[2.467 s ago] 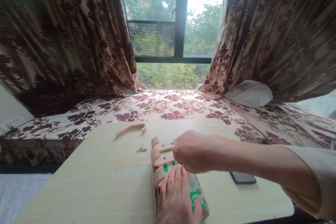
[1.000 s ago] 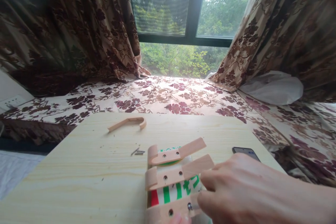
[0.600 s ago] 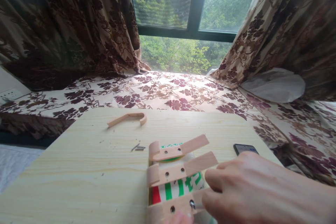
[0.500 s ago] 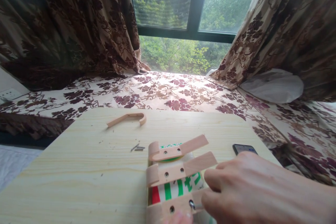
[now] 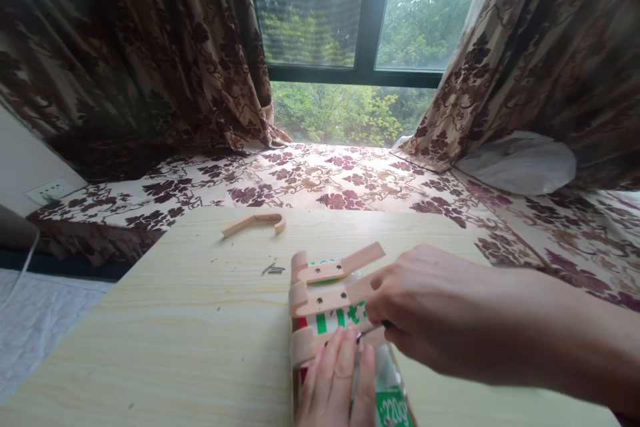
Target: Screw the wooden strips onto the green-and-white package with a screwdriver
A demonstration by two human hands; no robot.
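My right hand (image 5: 420,310) is closed round a screwdriver (image 5: 367,331), of which only the thin metal shaft shows; the handle is hidden in the fist. Its tip is at a hole in the nearest wooden hook (image 5: 303,347). My left hand (image 5: 337,380) lies with fingers stretched over that hook and the printed green, white and red packet (image 5: 393,405) under it. Beyond are a middle wooden hook (image 5: 300,299) and a far wooden hook (image 5: 363,261), side by side across the packet, each with two dark round screw holes or screw heads.
A loose wooden hook (image 5: 253,221) lies near the far side of the pale wooden table (image 5: 200,320). Several small screws (image 5: 275,269) lie left of the packet. Behind are a flower-patterned ledge cover (image 5: 310,180), curtains (image 5: 200,47) and a white plastic bag (image 5: 520,163).
My view has shifted, so the packet and hooks appear higher. My left hand has come further in over the nearest hook. My right arm now covers the phone seen before.
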